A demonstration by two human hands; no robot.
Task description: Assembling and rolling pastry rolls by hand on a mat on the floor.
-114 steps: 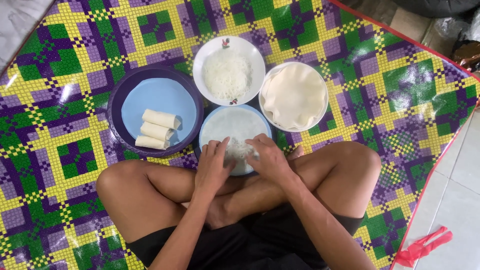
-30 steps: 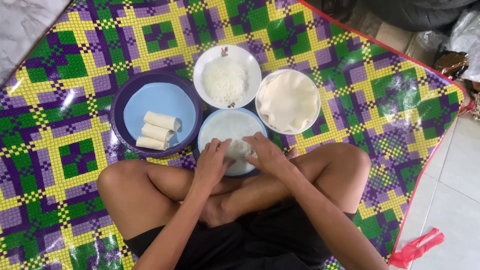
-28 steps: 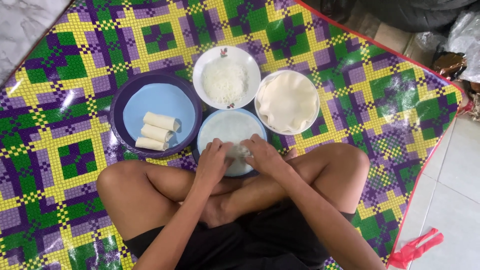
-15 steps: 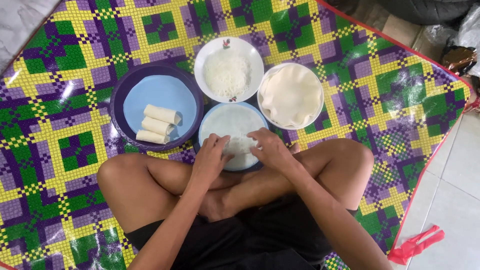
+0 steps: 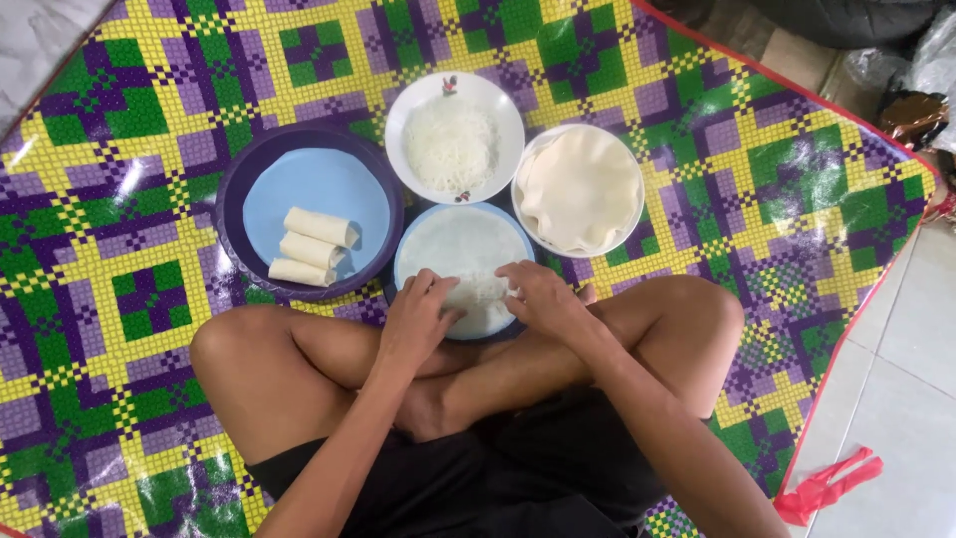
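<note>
three finished rolls (image 5: 311,245) sit on the purple plate (image 5: 231,221). the left hand (image 5: 418,319) and right hand (image 5: 538,299) curl over a thin wrapper (image 5: 453,244) with filling on the blue plate (image 5: 518,225), folding its near edge. noodles (image 5: 450,144) and wrapper stack (image 5: 578,189) remain.

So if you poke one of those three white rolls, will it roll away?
Probably a little: the rolls look round and lie loose on the blue plate. The plate's raised rim would likely stop them. They look soft, so a hard poke may dent one.
</note>
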